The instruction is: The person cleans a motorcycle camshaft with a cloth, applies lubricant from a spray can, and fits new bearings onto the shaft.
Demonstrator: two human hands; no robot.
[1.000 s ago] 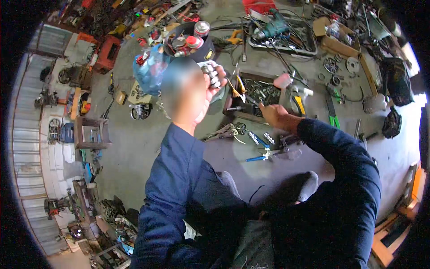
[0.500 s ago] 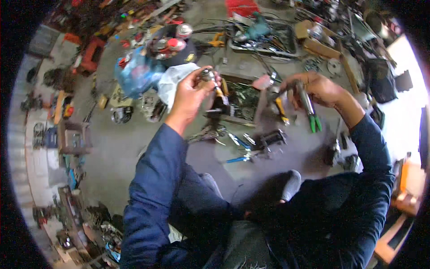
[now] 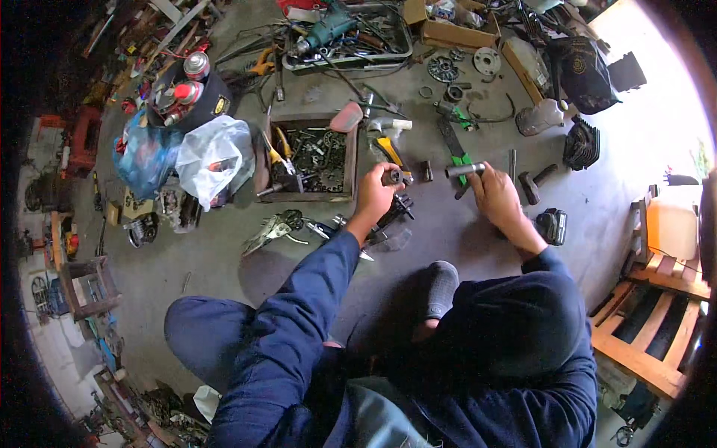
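The grey floor carries an open wooden box of metal parts, a white plastic bag to its left, locking pliers in front, and a short dark metal piece and a finned block to its right.

Upper left: bucket with cans; just below, blue bag and whitish translucent bag, side by side on the floor. Top centre: drill lying in a loaded tray; open carton to its right. Upper right: pale disc, black bag, finned block. Right margin: orange container on a slatted wooden frame. Left: open wooden crate.
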